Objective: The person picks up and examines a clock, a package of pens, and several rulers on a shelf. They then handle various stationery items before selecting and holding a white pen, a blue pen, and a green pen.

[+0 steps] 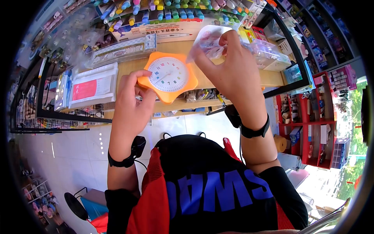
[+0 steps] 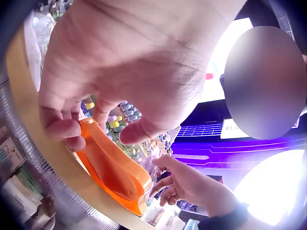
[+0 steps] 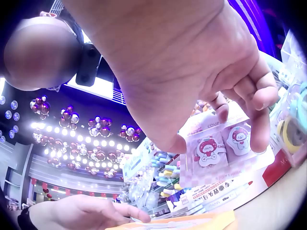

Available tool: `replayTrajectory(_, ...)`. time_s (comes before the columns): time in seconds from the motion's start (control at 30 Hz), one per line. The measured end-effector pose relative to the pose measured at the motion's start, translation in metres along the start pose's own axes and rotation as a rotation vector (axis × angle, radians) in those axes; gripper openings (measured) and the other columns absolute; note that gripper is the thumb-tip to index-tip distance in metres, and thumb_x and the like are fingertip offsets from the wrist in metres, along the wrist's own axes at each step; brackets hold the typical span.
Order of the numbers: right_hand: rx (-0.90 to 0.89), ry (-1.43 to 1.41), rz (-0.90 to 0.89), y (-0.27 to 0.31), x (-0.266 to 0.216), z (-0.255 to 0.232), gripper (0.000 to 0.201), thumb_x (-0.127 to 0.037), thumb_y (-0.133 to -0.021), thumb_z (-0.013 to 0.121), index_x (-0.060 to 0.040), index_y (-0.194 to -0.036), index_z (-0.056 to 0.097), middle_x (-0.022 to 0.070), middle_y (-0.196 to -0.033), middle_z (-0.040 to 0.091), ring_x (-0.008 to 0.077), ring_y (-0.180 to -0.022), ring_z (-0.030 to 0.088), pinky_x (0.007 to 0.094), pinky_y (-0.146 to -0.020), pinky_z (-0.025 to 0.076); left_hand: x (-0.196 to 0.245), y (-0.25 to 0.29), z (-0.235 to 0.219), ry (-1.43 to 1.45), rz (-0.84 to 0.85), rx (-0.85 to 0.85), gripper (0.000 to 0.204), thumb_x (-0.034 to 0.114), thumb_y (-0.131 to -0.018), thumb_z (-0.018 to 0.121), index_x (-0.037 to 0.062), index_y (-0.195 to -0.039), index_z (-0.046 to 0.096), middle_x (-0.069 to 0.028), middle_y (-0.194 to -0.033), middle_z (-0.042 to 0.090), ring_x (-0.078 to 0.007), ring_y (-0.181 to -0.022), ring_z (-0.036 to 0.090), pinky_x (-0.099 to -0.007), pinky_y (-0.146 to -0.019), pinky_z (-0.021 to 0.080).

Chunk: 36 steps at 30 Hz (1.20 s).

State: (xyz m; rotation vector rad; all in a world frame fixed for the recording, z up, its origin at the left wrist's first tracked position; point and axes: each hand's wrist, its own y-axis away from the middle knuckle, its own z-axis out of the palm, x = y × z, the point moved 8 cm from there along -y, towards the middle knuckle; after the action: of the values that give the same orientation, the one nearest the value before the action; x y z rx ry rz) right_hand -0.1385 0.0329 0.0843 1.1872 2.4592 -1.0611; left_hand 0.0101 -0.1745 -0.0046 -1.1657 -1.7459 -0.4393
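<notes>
An orange star-shaped clock (image 1: 168,75) with a white numbered dial tilts up over the wooden shelf's front. My left hand (image 1: 132,101) grips it by its left point, fingers at the edge and thumb lower down. The left wrist view shows the clock's hollow orange back (image 2: 112,167). To its right, my right hand (image 1: 233,72) holds a clear plastic package (image 1: 208,41) between thumb and fingers. Two pink-and-white cartoon figures (image 3: 209,151) show inside the package in the right wrist view, under a printed header.
Rows of colored markers (image 1: 167,13) stand behind, above a printed marker box (image 1: 163,32). White packs with a pink label (image 1: 87,89) lie at the left. Clear boxes (image 1: 269,54) sit at the right, near the black shelf frame (image 1: 292,87). Red shelves (image 1: 307,128) stand farther right.
</notes>
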Motion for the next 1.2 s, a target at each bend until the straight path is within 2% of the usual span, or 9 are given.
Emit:
replayTrajectory(0.07, -0.039, -0.024, 0.020, 0.005, 0.001, -0.003, 0.063, -0.051, -0.085, 0.085, 0.0019, -0.109, 0.060, 0.0248, -0.094, 0.075, 0.0459, -0.088, 0.076, 0.0518, -0.077, 0.060, -0.002, -0.002, -0.001, 0.039, -0.025, 0.023, 0.032, 0.009, -0.104, 0.072, 0.0046, -0.134, 0.065, -0.0101, -0.116, 0.064, -0.0127, -0.083, 0.067, -0.0303, -0.074, 0.057)
replayTrajectory(0.13, -0.052, -0.031, 0.014, 0.010, 0.003, -0.010, 0.063, -0.050, -0.085, 0.085, 0.0019, -0.109, 0.060, 0.0253, -0.095, 0.075, 0.0463, -0.088, 0.076, 0.0522, -0.078, 0.060, -0.009, -0.001, 0.003, 0.188, -0.230, -0.009, 0.028, 0.011, -0.107, 0.070, 0.0040, -0.134, 0.064, -0.0102, -0.122, 0.065, -0.0131, -0.091, 0.073, -0.0289, -0.075, 0.060)
replayTrajectory(0.27, -0.093, -0.086, 0.038, 0.020, 0.012, -0.022, 0.063, -0.048, -0.086, 0.086, 0.0023, -0.113, 0.060, 0.0272, -0.101, 0.076, 0.0476, -0.093, 0.076, 0.0524, -0.081, 0.060, -0.023, 0.006, 0.005, 0.311, -0.294, 0.002, 0.030, 0.007, -0.107, 0.069, 0.0041, -0.136, 0.062, -0.0110, -0.127, 0.066, -0.0160, -0.100, 0.077, -0.0292, -0.078, 0.064)
replayTrajectory(0.33, -0.092, -0.121, 0.041, 0.025, 0.018, -0.028, 0.063, -0.047, -0.086, 0.086, 0.0025, -0.114, 0.060, 0.0277, -0.103, 0.076, 0.0477, -0.095, 0.076, 0.0520, -0.083, 0.060, -0.020, 0.008, 0.009, 0.465, -0.222, -0.012, 0.035, 0.004, -0.107, 0.069, 0.0048, -0.140, 0.059, -0.0103, -0.130, 0.066, -0.0172, -0.107, 0.077, -0.0325, -0.080, 0.067)
replayTrajectory(0.47, -0.123, -0.167, 0.082, 0.032, 0.029, -0.039, 0.064, -0.046, -0.086, 0.086, 0.0026, -0.118, 0.059, 0.0282, -0.107, 0.076, 0.0472, -0.101, 0.075, 0.0512, -0.086, 0.059, 0.005, 0.011, 0.009, 0.447, -0.186, -0.025, 0.039, 0.001, -0.107, 0.068, 0.0043, -0.144, 0.056, -0.0106, -0.134, 0.065, -0.0165, -0.106, 0.076, -0.0320, -0.085, 0.067)
replayTrajectory(0.53, -0.129, -0.175, 0.087, 0.036, 0.032, -0.045, 0.064, -0.045, -0.086, 0.086, 0.0025, -0.118, 0.059, 0.0279, -0.107, 0.076, 0.0469, -0.102, 0.075, 0.0510, -0.086, 0.059, 0.027, 0.003, 0.007, 0.417, -0.017, -0.030, 0.042, 0.000, -0.107, 0.067, 0.0049, -0.147, 0.054, -0.0109, -0.138, 0.064, -0.0158, -0.106, 0.075, -0.0311, -0.088, 0.066)
replayTrajectory(0.7, -0.095, -0.205, 0.070, 0.040, 0.035, -0.061, 0.061, -0.040, -0.084, 0.088, 0.0013, -0.117, 0.057, 0.0243, -0.102, 0.074, 0.0442, -0.094, 0.074, 0.0487, -0.082, 0.059, 0.068, -0.032, 0.006, 0.317, 0.143, 0.073, 0.048, -0.002, -0.108, 0.064, 0.0071, -0.153, 0.050, -0.0117, -0.139, 0.064, -0.0174, -0.110, 0.073, -0.0310, -0.095, 0.061)
replayTrajectory(0.77, -0.092, -0.200, 0.059, 0.041, 0.038, -0.065, 0.060, -0.039, -0.084, 0.088, 0.0011, -0.117, 0.057, 0.0239, -0.102, 0.073, 0.0434, -0.092, 0.074, 0.0485, -0.081, 0.058, 0.075, -0.051, 0.010, 0.220, 0.290, 0.104, 0.052, -0.003, -0.108, 0.063, 0.0046, -0.156, 0.046, -0.0144, -0.145, 0.062, -0.0200, -0.124, 0.071, -0.0306, -0.103, 0.059)
replayTrajectory(1.2, -0.091, -0.199, 0.023, 0.048, 0.041, -0.077, 0.060, -0.037, -0.085, 0.089, 0.0009, -0.117, 0.056, 0.0237, -0.101, 0.071, 0.0421, -0.085, 0.071, 0.0477, -0.075, 0.057, 0.066, -0.097, 0.038, 0.088, 0.294, 0.093, 0.041, 0.000, -0.109, 0.064, 0.0056, -0.148, 0.051, -0.0137, -0.140, 0.066, -0.0221, -0.123, 0.072, -0.0317, -0.101, 0.057)
